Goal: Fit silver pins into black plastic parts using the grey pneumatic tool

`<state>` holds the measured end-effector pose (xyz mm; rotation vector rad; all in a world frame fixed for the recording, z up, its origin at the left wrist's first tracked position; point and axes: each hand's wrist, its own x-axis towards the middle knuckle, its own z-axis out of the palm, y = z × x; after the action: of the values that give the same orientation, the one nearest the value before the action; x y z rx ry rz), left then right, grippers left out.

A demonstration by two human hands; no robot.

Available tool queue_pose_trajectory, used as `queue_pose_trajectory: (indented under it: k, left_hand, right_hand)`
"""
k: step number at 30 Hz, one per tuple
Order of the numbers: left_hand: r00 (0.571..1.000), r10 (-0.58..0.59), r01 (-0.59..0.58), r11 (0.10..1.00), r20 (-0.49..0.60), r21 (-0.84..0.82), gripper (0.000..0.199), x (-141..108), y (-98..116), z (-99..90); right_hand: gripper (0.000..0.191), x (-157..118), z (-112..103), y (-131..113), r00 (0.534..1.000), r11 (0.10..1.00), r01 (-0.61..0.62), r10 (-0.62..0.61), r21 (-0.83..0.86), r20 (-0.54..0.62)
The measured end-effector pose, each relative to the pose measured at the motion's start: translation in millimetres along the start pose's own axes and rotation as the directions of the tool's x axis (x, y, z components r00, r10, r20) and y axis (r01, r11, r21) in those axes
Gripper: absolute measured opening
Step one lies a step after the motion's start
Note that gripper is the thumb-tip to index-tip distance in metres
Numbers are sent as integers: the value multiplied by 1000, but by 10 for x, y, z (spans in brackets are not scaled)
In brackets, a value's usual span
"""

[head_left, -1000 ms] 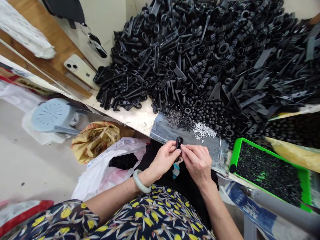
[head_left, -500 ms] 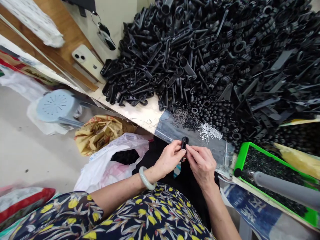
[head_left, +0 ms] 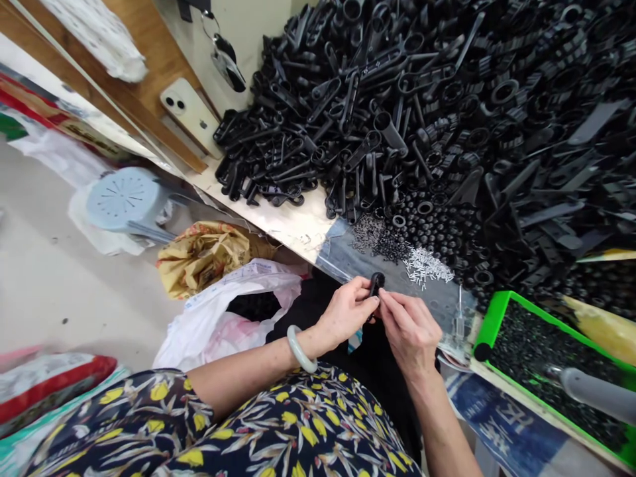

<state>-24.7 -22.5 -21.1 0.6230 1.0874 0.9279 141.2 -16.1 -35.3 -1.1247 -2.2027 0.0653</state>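
Observation:
My left hand (head_left: 348,308), with a pale bangle (head_left: 301,349) at the wrist, pinches a small black plastic part with a rounded, ring-like end (head_left: 377,283). The part stands roughly upright between thumb and fingers, above my lap at the table's front edge. My right hand (head_left: 410,323) is closed, its thumb and forefinger pressed together against the part's right side. Whatever those fingertips hold is too small or hidden to make out. Just beyond the hands lie short silver pins (head_left: 428,266), tiny black pieces (head_left: 392,247) and small springs or similar bits (head_left: 368,233).
A large heap of black plastic parts (head_left: 397,126) covers the table. On the right is a green-rimmed tray (head_left: 501,311) of small black pieces, with a grey cylindrical tool (head_left: 596,391) over it. A screwdriver (head_left: 460,315), phone (head_left: 191,116), stool (head_left: 124,199) and white bag (head_left: 183,331) surround the work spot.
The view has shifted a little, so everything sits further right. Both hands keep nearly the same hold, and the black part looks slightly turned.

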Motion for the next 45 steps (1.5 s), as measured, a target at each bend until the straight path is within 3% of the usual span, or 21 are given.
queue_pose_trajectory:
  k: [11, 20, 29, 37, 42, 45]
  left_hand:
    - [999, -40, 39, 997, -10, -60, 20, 65, -39, -2]
    - [998, 17, -20, 998, 53, 59, 22, 58, -12, -72]
    - [986, 78, -97, 987, 149, 131, 27, 54, -53, -130]
    - [984, 146, -169, 941, 97, 294, 34, 56, -66, -112]
    - [985, 159, -170, 910, 61, 378, 33, 55, -42, -119]
    - [987, 139, -156, 947, 81, 281, 36, 86, -57, -149]
  right_hand:
    - [30, 14, 53, 27, 998, 1000, 23, -23, -6, -55]
    - [8, 117, -29, 29, 999, 996, -34, 34, -85, 3]
    - [3, 234, -99, 126, 979, 994, 78, -62, -76, 193]
    - [17, 390, -116, 108, 908, 921, 281, -164, -270, 386]
    - [24, 469, -74, 21, 899, 872, 341, -193, -352, 393]
    - [21, 465, -77, -42, 897, 858, 353, -198, -373, 394]
